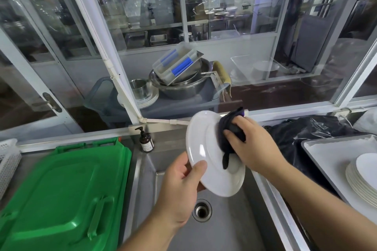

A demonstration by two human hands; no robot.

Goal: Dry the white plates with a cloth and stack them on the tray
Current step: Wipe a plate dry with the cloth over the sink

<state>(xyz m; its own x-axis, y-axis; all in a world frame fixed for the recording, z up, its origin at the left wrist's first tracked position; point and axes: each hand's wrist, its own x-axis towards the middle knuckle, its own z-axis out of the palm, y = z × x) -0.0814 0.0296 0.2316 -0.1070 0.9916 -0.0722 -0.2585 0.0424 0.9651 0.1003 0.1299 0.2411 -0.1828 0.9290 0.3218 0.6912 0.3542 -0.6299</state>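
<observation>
A white plate [206,155] is tilted up over the steel sink [228,222]. My left hand [181,181] grips its lower left rim, thumb on the face. My right hand [253,146] holds a dark cloth [229,128] bunched against the plate's upper right part, fingers curled round it. At the right edge a stack of white plates [361,177] sits on a metal tray [318,149].
A green plastic lid [61,195] covers the counter to the left of the sink. A brown pump bottle [145,140] stands behind the sink. A black bag [306,130] lies beside the tray. A white perforated basket [8,161] is at far left. Glass panes rise behind.
</observation>
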